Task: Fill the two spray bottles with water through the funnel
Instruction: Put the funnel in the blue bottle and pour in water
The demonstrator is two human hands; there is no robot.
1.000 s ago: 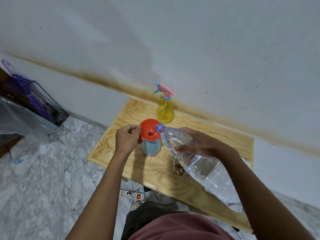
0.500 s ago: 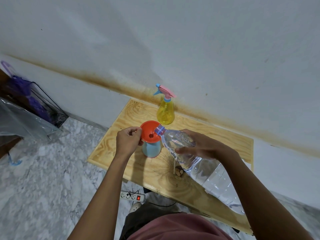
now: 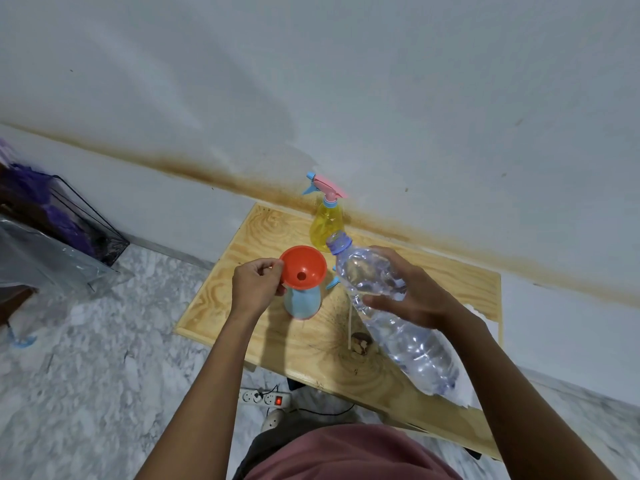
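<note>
Soft, even light fills the room, moderately bright, with no hard glare. The left arm (image 3: 207, 368) throws a faint shadow onto the wooden surface (image 3: 263, 327). Small highlights glint on the clear water bottle (image 3: 398, 317). Wide-angle distortion bends the wall's brown stain line (image 3: 207, 171) and stretches the frame edges. The center is sharp; the floor (image 3: 86, 375) at lower left looks slightly smeared.

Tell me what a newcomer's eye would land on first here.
Probably the bright orange plastic funnel seated in the pale blue spray bottle at the wooden table's centre, its rim pinched by the left hand. Next, the big clear plastic water bottle tilted in the right hand, mouth beside the funnel.
</note>
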